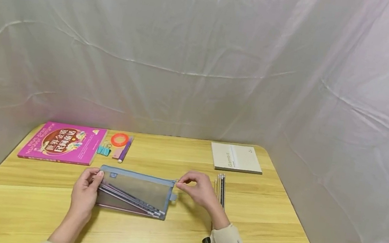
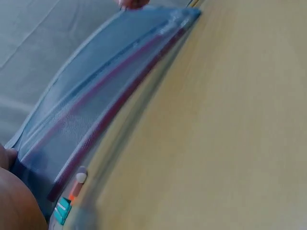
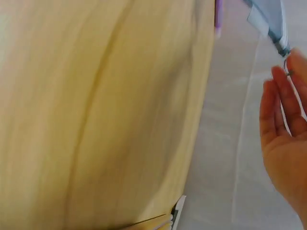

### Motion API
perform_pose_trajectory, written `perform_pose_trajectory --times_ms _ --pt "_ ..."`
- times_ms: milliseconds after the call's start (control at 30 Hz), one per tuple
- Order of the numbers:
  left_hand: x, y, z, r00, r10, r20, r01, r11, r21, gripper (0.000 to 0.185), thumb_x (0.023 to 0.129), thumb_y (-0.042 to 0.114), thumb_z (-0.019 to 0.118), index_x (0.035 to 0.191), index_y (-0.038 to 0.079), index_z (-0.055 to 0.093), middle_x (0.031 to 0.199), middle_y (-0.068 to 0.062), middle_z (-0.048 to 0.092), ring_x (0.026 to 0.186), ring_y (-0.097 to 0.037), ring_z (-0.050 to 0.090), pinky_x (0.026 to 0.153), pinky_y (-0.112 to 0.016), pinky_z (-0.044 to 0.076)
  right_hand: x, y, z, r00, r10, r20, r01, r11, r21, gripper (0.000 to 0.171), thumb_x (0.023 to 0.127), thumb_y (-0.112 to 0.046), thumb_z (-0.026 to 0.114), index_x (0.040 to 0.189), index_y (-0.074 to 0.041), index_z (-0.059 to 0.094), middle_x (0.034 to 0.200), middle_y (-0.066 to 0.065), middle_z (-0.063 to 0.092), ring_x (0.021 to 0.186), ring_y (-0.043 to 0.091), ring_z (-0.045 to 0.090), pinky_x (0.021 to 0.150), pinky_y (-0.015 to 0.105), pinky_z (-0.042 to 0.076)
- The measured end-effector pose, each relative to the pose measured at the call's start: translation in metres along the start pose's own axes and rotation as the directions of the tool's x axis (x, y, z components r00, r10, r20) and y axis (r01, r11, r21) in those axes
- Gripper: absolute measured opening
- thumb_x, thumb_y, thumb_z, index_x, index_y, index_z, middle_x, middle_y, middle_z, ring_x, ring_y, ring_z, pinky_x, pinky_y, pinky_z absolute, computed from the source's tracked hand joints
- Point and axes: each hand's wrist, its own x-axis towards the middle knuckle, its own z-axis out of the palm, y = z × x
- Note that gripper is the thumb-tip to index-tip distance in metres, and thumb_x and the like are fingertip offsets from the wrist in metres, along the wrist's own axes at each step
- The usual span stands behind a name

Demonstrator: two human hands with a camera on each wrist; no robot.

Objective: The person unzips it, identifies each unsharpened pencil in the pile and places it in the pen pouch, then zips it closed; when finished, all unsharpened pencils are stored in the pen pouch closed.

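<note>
Blue mesh pouch (image 1: 134,191) gripped at both ends, lying on wooden table (image 1: 276,232). Left hand (image 1: 84,193) fingers curled round pouch's left edge, thumb on top. Right hand (image 1: 200,189) pinching zipper pull (image 3: 287,66) at pouch's top right corner; thumb and forefinger closed on it, other fingers loosely spread. Pencils (image 1: 131,200) inside pouch, running slantwise between the two hands. Loose pencils (image 1: 221,189) just right of right-hand fingers, side by side. Grey notebook (image 1: 236,157) beyond those, near table's far edge. Past left-hand fingers: teal binder clips (image 1: 104,149), orange tape roll (image 1: 119,139), purple pen (image 1: 125,149), then pink book (image 1: 63,142) farther left. White cloth (image 1: 203,56) behind table.
</note>
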Motion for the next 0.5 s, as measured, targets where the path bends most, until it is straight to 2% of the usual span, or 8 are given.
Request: perform_pose_trajectory --times_ms 233,500 --pt "-0.0022 -0.0030 0.0020 1.000 -0.009 0.003 0.009 1.000 -0.010 0.024 0.109 0.025 0.055 0.119 0.004 0.060 0.082 0.018 0.059 0.082 -0.004 0.052 0.074 -0.016 0.042 -0.0014 0.0071 -0.0030 0.999 0.053 0.006 -0.053 0.998 0.033 0.006 0.092 -0.020 0.080 0.089 -0.023 0.076 0.092 -0.008 0.071 0.089 0.009 0.067 0.087 0.038 0.058" --pt "-0.0041 -0.0034 0.0032 1.000 -0.006 0.012 0.006 1.000 -0.005 0.027 0.109 0.027 0.054 0.121 0.004 0.060 0.083 0.020 0.060 0.083 -0.003 0.053 0.075 -0.015 0.042 -0.0029 0.0100 -0.0016 0.999 0.050 -0.021 -0.049 0.998 0.044 0.005 0.092 -0.018 0.080 0.089 -0.019 0.076 0.092 -0.004 0.073 0.087 0.010 0.067 0.088 0.038 0.059"
